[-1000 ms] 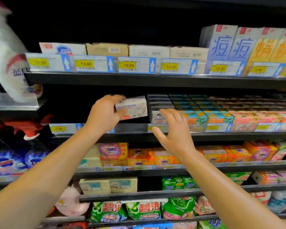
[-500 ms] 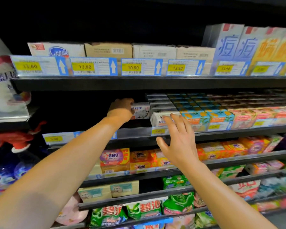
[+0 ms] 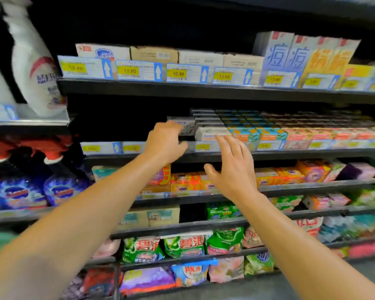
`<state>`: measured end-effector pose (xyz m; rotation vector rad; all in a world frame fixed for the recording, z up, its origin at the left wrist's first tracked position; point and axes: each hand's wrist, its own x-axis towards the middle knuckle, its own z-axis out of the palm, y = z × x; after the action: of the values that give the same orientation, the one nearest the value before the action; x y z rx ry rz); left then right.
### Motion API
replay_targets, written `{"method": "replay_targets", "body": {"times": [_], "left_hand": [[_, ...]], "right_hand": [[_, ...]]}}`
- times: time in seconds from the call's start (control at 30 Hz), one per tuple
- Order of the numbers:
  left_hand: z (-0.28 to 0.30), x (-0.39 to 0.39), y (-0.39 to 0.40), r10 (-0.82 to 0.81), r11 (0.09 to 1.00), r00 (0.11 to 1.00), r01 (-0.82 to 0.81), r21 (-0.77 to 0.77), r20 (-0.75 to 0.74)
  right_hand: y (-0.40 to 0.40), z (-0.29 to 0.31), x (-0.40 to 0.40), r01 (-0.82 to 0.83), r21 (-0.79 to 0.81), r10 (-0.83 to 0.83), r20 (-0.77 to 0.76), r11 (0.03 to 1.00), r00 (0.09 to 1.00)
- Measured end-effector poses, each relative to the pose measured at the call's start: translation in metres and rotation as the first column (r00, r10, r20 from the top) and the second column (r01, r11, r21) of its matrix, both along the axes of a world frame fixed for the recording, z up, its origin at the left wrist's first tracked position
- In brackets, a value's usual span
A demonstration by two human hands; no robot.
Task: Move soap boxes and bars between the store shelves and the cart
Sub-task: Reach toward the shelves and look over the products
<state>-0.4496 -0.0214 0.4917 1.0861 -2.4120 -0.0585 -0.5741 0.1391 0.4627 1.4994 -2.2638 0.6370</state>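
A white-and-grey soap box (image 3: 185,124) lies on the second shelf (image 3: 312,151), at the left end of the rows of soap boxes. My left hand (image 3: 165,141) is right in front of it. The fingertips overlap the box's lower left corner, while the thumb is spread out below and off the box. My right hand (image 3: 232,169) hovers open with fingers apart, its fingertips just below a white Goat Soap box (image 3: 210,133) at the shelf's front edge. Teal, orange and pink soap boxes (image 3: 268,135) fill the shelf to the right.
The top shelf holds flat cartons (image 3: 154,54) and tall blue and yellow boxes (image 3: 290,53) behind price tags. OMO soap packs (image 3: 184,182) and green detergent bags (image 3: 182,245) fill the lower shelves. Spray bottles (image 3: 15,191) and a white jug (image 3: 33,68) stand at the left. The second shelf is dark left of the soap box.
My left hand carried the soap box into the second shelf, set it beside the rows and drew back a little with the thumb off it. My right hand stayed open, drifting slightly right.
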Motion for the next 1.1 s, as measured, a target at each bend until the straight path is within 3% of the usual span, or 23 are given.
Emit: {"method": "replay_targets", "body": {"times": [0.1,0.27,0.63,0.9,1.1], "left_hand": [[-0.026,0.023,0.051,-0.056,0.997,0.998,0.058,-0.05,0.025],[-0.07,0.07,0.135,-0.058,0.998,0.993,0.057,0.016,0.102],[-0.192,0.216,0.256,-0.019,0.967,0.966,-0.049,0.252,0.259],[-0.25,0.34,0.299,0.119,0.906,0.934,-0.241,0.348,0.337],[-0.288,0.429,0.28,0.226,0.839,0.902,-0.372,0.396,0.369]], "right_hand": [[0.035,-0.012,0.015,-0.002,0.04,0.003,-0.021,0.999,1.0],[0.102,-0.045,0.048,-0.066,0.132,0.062,0.038,0.989,0.997],[0.191,-0.138,0.167,-0.287,0.427,0.229,0.184,0.858,0.956],[0.189,-0.19,0.258,-0.458,0.521,0.381,0.254,0.721,0.889],[0.152,-0.219,0.325,-0.549,0.581,0.449,0.323,0.601,0.833]]}}
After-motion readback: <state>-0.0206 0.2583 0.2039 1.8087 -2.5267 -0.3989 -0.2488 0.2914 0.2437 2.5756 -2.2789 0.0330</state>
